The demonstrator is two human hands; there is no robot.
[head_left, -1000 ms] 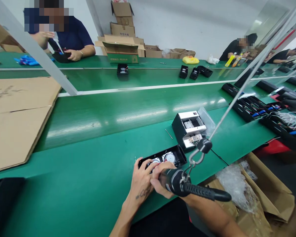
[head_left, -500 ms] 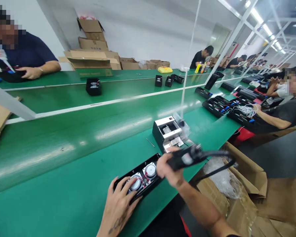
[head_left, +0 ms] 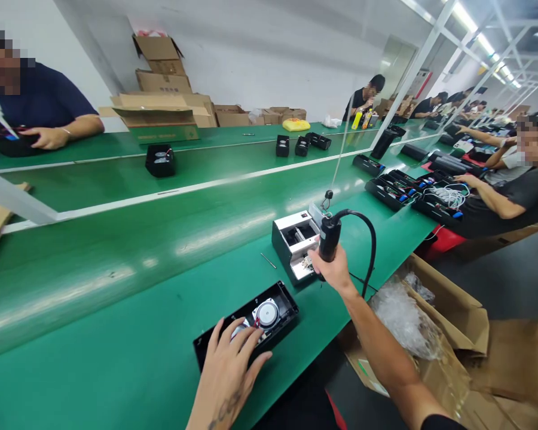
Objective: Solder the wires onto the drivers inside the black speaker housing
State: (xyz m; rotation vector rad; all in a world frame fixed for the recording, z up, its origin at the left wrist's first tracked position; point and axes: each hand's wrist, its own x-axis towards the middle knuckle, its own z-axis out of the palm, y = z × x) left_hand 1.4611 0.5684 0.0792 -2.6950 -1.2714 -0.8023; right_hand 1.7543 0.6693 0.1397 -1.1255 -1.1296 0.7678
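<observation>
A long black speaker housing lies open side up on the green bench, with a round silver speaker inside. My left hand rests over its near left part, fingers spread, partly covering a second speaker. My right hand is wrapped round a black electric screwdriver, held upright at the front right of a white and black screw feeder. The tool's lower end is hidden behind the hand and feeder. A black cable curves from the tool's top down to the right.
A thin metal rod lies left of the feeder. Several open black housings are at the right, beside a person in dark clothes. Cardboard boxes stand below the bench's right edge. Another person sits at the far left.
My right hand has moved the screwdriver from above the housing to the feeder and turned it upright. My left hand has shifted slightly right on the housing, which now sits slightly turned.
</observation>
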